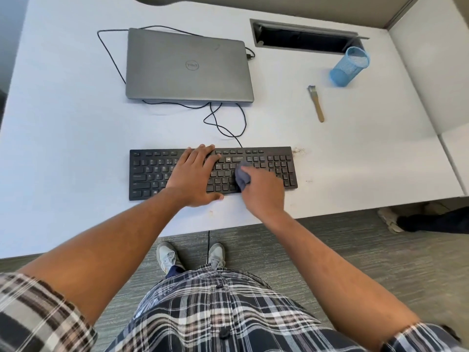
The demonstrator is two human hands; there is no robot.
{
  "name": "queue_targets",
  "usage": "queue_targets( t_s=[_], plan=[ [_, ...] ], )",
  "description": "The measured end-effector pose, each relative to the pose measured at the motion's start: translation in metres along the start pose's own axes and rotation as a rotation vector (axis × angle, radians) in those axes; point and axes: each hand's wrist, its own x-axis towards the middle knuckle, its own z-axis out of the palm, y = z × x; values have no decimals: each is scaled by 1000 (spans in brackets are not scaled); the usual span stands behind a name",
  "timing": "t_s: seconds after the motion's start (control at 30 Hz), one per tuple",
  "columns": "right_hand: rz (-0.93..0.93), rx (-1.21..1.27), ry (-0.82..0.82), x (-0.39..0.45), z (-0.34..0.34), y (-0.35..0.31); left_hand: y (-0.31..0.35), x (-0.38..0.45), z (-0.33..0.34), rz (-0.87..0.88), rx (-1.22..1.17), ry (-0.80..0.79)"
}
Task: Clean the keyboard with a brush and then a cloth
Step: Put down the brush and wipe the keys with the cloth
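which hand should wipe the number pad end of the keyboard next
Right. The right hand already grips the cloth on the keys just beside the number pad, while the left hand lies flat on the keyboard, steadying it.

Black keyboard (157,171) lies flat, bunched grey cloth (242,177) on its keys, wooden-handled brush (316,104) well apart.

Dell logo on laptop lid (189,65), keyboard (152,171) letter keys

Head camera looks steeply down, close above the desk (76,148).
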Motion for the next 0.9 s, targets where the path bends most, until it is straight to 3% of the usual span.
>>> queue_targets(
  t_s=[0.2, 0.33, 0.47, 0.6, 0.73, 0.83, 0.9],
  plan=[
    [-52, 206, -191, 10, -19, -1, -3, 1, 2, 13, -17, 19],
    [89, 59, 82, 36, -38, 32, -3, 1, 2, 6, -7, 4],
    [34, -113, -28, 25, -15, 30, -3, 1, 2, 5, -12, 0],
    [-144, -78, -72, 4, -4, 25, -3, 1, 3, 8, -12, 12],
    [-157, -22, -243, 20, -30, 31, -4, 0, 2, 12, -16, 8],
    [-138, -32, -58, 53, -45, 27, -3, 0, 1, 6, -13, 3],
    [-207, -54, -37, 69, -37, 20, -3, 0, 1, 9, -18, 13]
  ],
)
